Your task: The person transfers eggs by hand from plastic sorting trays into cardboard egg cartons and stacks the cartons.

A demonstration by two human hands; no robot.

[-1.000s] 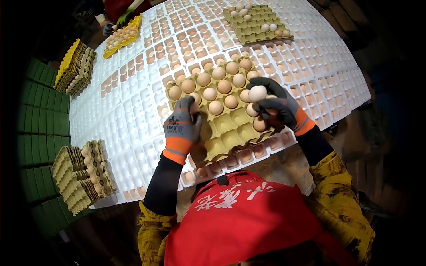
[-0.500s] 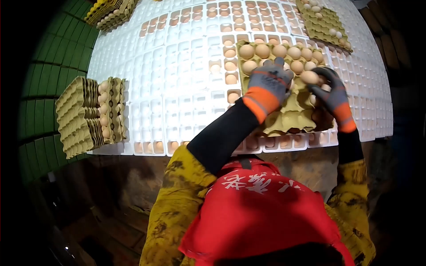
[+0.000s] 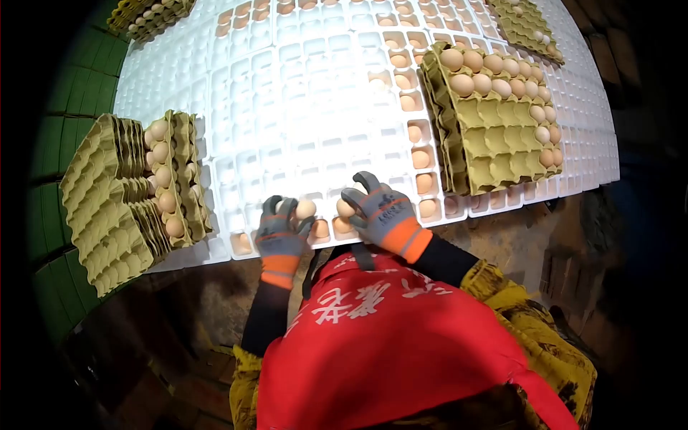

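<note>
Left hand: gloved left hand (image 3: 282, 228), low at the near edge, fingers curled, pinching a tan egg (image 3: 305, 208) between thumb and fingers; a second, paler egg shows partly behind the fingers.
Right hand: gloved right hand (image 3: 383, 215), across from the left, wrist over the near edge; fingers bent round a brown egg (image 3: 345, 208), a pale egg (image 3: 360, 188) up among the fingers.
Gap between hands: narrow, white plastic showing; the two pinched eggs face each other across it, apart.
Under the hands: white cell trays (image 3: 301, 159), with seated eggs (image 3: 320, 229) in the near-edge row just below the pinched ones.
Near edge: curved lip of the white trays, close to the red apron (image 3: 373, 315); little room on that side.
Far side of hands: wide, low white surface, glare washing out some cells.
Right bound: pulp tray stack (image 3: 494, 140) on the white trays, well apart from the right hand; eggs fill its two far rows and run down its right side, nearer cells bare. A column of eggs lines its left side.
Left bound: upright-leaning pulp trays (image 3: 118, 201) with a band of eggs between layers, beside the white surface's left edge, apart from the left hand.
Far corners: another egg-bearing pulp tray (image 3: 527, 29) at far right; stacked trays (image 3: 147, 16) at far left, cut by the view.
Beyond left edge: green stacked blocks (image 3: 54, 215).
</note>
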